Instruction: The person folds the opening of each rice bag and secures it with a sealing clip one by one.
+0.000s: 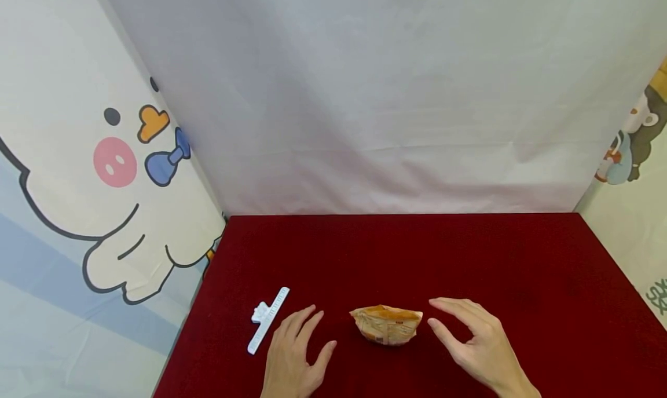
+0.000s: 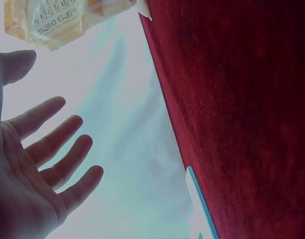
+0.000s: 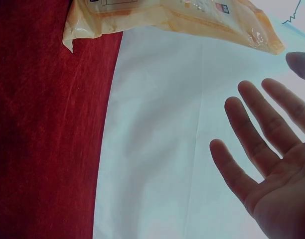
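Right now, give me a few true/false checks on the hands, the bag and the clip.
1. The snack bag lies on the red cloth between the two hands. True.
2. The left hand grips the bag. False: it is open, beside the bag, not touching.
3. The white clip lies left of the left hand. True.
4. The right hand holds the clip. False: it is open, to the right of the bag, holding nothing.
5. The clip is on the bag. False: it lies apart on the cloth.
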### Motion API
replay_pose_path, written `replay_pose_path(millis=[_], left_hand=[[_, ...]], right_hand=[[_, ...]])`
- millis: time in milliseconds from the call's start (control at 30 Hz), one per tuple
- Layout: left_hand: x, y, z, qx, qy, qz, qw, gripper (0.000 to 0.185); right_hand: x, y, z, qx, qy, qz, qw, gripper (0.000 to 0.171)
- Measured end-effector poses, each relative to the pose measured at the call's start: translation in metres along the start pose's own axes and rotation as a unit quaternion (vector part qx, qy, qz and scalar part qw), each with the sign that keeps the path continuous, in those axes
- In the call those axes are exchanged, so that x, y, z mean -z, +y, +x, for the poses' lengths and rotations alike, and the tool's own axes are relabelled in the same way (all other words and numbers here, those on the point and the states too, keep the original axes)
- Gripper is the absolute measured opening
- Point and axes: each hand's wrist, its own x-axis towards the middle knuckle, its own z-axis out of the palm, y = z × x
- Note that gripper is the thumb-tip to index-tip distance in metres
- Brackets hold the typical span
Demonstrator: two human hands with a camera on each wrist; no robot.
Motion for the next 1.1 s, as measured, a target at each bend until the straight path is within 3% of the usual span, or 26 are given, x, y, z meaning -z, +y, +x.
replay_pose_path(millis=[300, 633, 1100], left_hand=[[-0.001, 0.001, 0.003, -0.020, 0.016, -0.003, 0.9997, 0.055], [-0.001, 0.007, 0.005, -0.006, 0.002, -0.006, 1.0000, 0.055], [-0.003, 0.012, 0.009, -0.019, 0.011, -0.009, 0.9997, 0.056]], right_hand=[[-0.001, -0.003, 0.002, 0.000, -0.008, 0.009, 1.000, 0.051], [-0.007, -0.005, 0.005, 0.007, -0.010, 0.013, 1.000, 0.051], [-0.010, -0.007, 0.010, 0.029, -0.015, 0.011, 0.999, 0.034]])
